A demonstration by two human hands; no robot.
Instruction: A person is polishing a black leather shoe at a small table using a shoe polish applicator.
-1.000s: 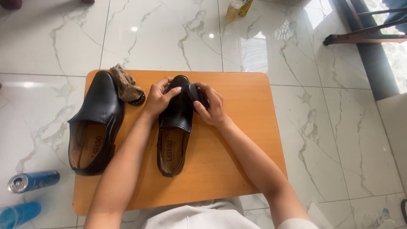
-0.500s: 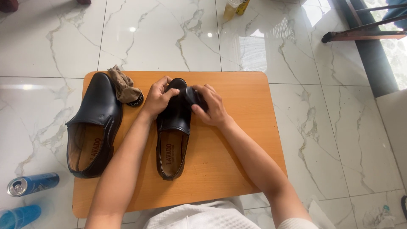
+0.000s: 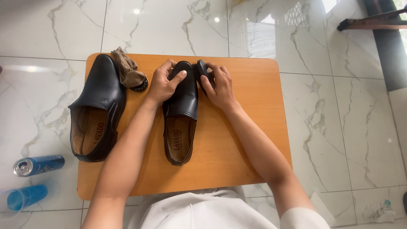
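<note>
Two black leather slip-on shoes lie on a small orange wooden table point(image 3: 250, 140). My left hand point(image 3: 163, 82) rests on the toe of the middle shoe point(image 3: 181, 114), thumb across its top, holding it down. My right hand point(image 3: 218, 85) holds a small round black sponge applicator point(image 3: 201, 72) on edge against the right side of that shoe's toe. The second shoe point(image 3: 97, 106) lies apart at the table's left, opening toward me.
A crumpled brown cloth point(image 3: 127, 68) and a round black tin lid point(image 3: 140, 86) sit between the shoes at the far side. On the marble floor at left lie a blue can point(image 3: 38, 164) and a blue plastic cup point(image 3: 19, 199). Dark furniture legs stand at the top right.
My right hand has slid off the shoe's toe to its right side, and the applicator now stands on edge. The view has shifted slightly.
</note>
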